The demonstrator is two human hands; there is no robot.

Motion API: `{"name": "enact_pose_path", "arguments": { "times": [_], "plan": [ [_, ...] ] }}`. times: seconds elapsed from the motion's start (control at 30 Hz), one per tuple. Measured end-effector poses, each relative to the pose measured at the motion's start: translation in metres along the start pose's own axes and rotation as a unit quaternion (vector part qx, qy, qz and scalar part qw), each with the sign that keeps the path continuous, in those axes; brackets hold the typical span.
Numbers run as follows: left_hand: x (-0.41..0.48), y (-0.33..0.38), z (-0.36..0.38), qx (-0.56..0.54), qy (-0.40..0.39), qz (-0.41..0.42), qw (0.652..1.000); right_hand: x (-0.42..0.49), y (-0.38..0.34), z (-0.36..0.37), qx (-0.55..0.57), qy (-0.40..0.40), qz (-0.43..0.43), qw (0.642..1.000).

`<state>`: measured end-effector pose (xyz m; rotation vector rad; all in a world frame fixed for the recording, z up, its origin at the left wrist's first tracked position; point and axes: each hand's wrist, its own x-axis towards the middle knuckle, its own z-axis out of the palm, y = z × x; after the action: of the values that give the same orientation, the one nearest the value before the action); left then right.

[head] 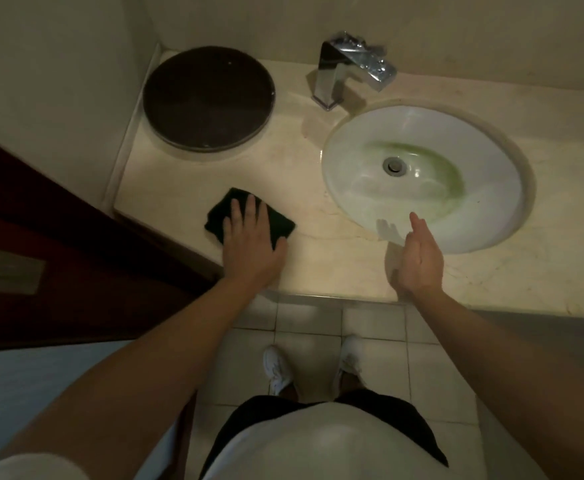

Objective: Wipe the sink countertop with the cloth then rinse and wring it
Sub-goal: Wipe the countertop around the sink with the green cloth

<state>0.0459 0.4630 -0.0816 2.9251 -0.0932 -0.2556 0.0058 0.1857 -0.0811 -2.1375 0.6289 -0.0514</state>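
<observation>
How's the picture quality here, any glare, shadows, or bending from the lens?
Head view: dim, warm light; bright glare on the chrome faucet; the right hand casts a soft shadow on the basin rim; wide-angle bending curves the countertop edge; the left hand on the dark cloth looks slightly soft.

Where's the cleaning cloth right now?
The dark cloth lies flat on the countertop near its front edge, left of the sink basin and in front of the round dark lid, pressed under the left hand.
</observation>
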Motion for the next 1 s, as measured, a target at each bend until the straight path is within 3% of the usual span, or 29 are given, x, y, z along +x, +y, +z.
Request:
{"name": "enact_pose_path", "arguments": {
  "times": [0.07,0.13,0.2,0.27,0.33,0.43,0.5,0.57,0.7,0.83,0.93,1.0],
  "plan": [
    [-0.013,0.041,0.005,-0.02,-0.018,0.074,0.997,0.007,-0.007,-0.013,0.187,0.011,0.099,0.977],
    [-0.022,0.081,0.011,-0.089,-0.043,0.135,0.986,0.011,-0.014,-0.027,0.215,0.029,0.128,0.968],
    [-0.018,0.098,0.006,-0.212,-0.066,0.122,0.967,0.005,-0.016,-0.037,0.136,0.056,0.1,0.984],
    [-0.011,0.089,-0.004,-0.365,-0.069,0.057,0.927,-0.012,-0.02,-0.037,0.024,0.068,0.043,0.996],
    [-0.009,0.067,-0.011,-0.419,-0.059,0.055,0.904,-0.029,-0.03,-0.023,-0.042,0.048,0.008,0.998],
    [-0.008,0.041,-0.013,-0.393,-0.019,0.079,0.916,-0.052,-0.053,0.027,-0.108,-0.05,-0.085,0.989],
    [-0.006,0.036,-0.015,-0.364,0.043,0.089,0.926,-0.064,-0.061,0.063,-0.236,-0.086,-0.177,0.952],
    [-0.003,0.031,-0.017,-0.336,0.067,0.1,0.934,-0.065,-0.058,0.082,-0.31,-0.081,-0.188,0.929],
    [0.008,0.022,-0.014,-0.245,-0.001,0.183,0.952,-0.043,-0.048,0.074,-0.261,-0.033,-0.205,0.943],
    [0.02,0.051,-0.018,-0.141,-0.068,0.264,0.952,-0.011,-0.055,0.046,-0.196,-0.1,-0.221,0.95],
    [0.038,0.092,-0.026,-0.097,-0.024,0.31,0.946,0.019,-0.071,0.008,-0.069,-0.133,-0.195,0.969],
    [0.055,0.123,-0.031,-0.078,0.013,0.299,0.951,0.04,-0.084,-0.021,0.012,-0.16,-0.125,0.979]
  ]
}}
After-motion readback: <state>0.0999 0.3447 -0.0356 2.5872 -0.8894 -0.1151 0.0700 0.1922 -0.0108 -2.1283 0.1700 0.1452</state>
